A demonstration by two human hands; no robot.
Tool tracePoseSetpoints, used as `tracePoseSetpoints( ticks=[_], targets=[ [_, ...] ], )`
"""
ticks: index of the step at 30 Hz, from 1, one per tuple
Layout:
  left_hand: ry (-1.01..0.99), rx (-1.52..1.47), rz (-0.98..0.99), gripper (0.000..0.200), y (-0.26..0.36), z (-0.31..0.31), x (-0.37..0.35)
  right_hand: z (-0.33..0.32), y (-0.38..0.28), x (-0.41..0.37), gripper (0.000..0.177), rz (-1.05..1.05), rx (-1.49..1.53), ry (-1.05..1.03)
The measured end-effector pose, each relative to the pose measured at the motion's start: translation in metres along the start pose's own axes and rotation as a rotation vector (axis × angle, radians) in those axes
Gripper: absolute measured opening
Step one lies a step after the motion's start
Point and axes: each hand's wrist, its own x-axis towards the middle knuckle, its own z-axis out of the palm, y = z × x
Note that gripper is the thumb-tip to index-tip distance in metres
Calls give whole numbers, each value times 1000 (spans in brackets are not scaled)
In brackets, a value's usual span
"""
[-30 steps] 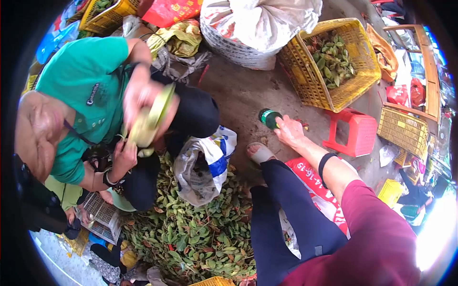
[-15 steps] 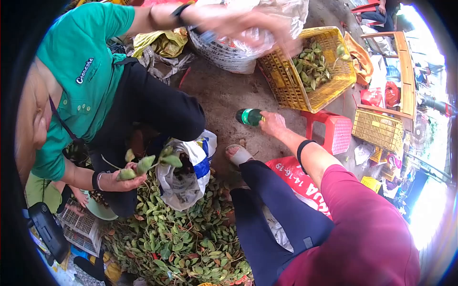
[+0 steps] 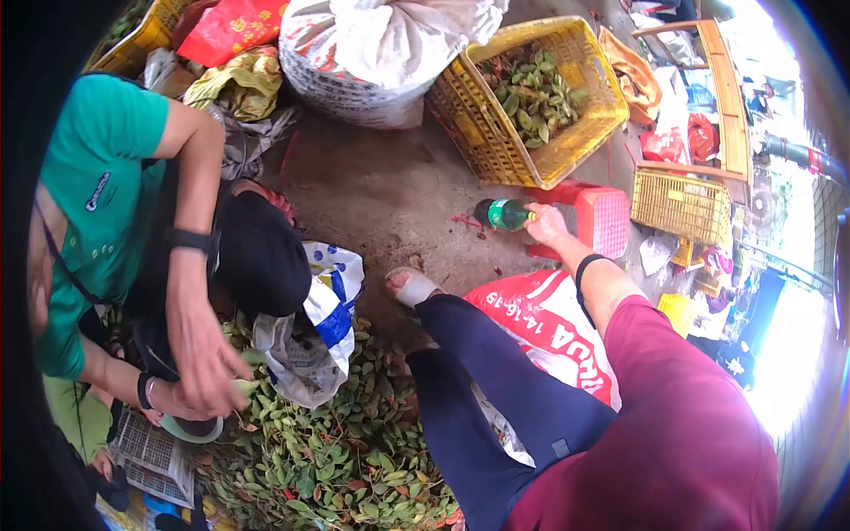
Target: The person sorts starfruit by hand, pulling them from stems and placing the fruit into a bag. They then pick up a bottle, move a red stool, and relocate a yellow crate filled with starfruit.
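My right hand (image 3: pixel 547 225) grips a green bottle (image 3: pixel 505 214) by its neck, base pointing away to the left. The bottle has a bright green label and lies level in this view, over the concrete floor. Right by my hand stands a red plastic stool (image 3: pixel 602 219). My left hand is out of view. Across from me, a person in a green shirt (image 3: pixel 106 190) has both hands (image 3: pixel 202 363) close together over the leafy pile (image 3: pixel 354 442), near a green leafy piece.
A yellow crate (image 3: pixel 496 146) holding leafy stems sits tilted beyond the stool. Next to it stands a bulky white sack (image 3: pixel 354 97). A white-and-blue bag (image 3: pixel 341 283) stands beside the leafy pile. A red-and-white sack (image 3: pixel 549 327) lies by my leg. Another yellow crate (image 3: pixel 682 211) is further right.
The other person's raised arm has come down from near the crate to their other hand. My bottle stays gripped and appears further right, as the whole view has shifted.
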Motion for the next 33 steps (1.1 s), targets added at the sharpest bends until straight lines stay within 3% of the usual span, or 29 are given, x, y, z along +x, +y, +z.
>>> tracePoseSetpoints(
  ticks=[4, 11, 14, 19, 25, 27, 28, 31, 33],
  targets=[
    [180, -51, -252, 21, -90, -26, -43, 15, 48, -12, 44, 123, 1, 0],
    [222, -44, -328, 20, -97, -48, -44, 32, 88, -29, 43, 379, 11, -65],
    [184, -17, -312, 20, -88, -53, -32, 38, 108, -36, 40, 481, -11, -138],
    [131, 2, -313, 20, -86, -64, -14, 46, 140, -36, 38, 382, -25, -173],
    [128, -46, -236, 17, -57, -36, -8, 47, 135, -34, 41, 457, -73, -177],
    [25, -70, -241, 14, -63, -52, 8, 34, 114, -45, 45, 534, -108, -137],
    [-22, -72, -245, 13, -62, -68, 10, 35, 114, -56, 46, 508, -70, -30],
    [38, 144, -137, 16, -14, -24, 12, 36, 118, -75, 46, 349, 38, 277],
    [9, 93, -45, 20, 30, 16, 4, 5, 98, -99, 46, 396, 387, 36]
  ],
)
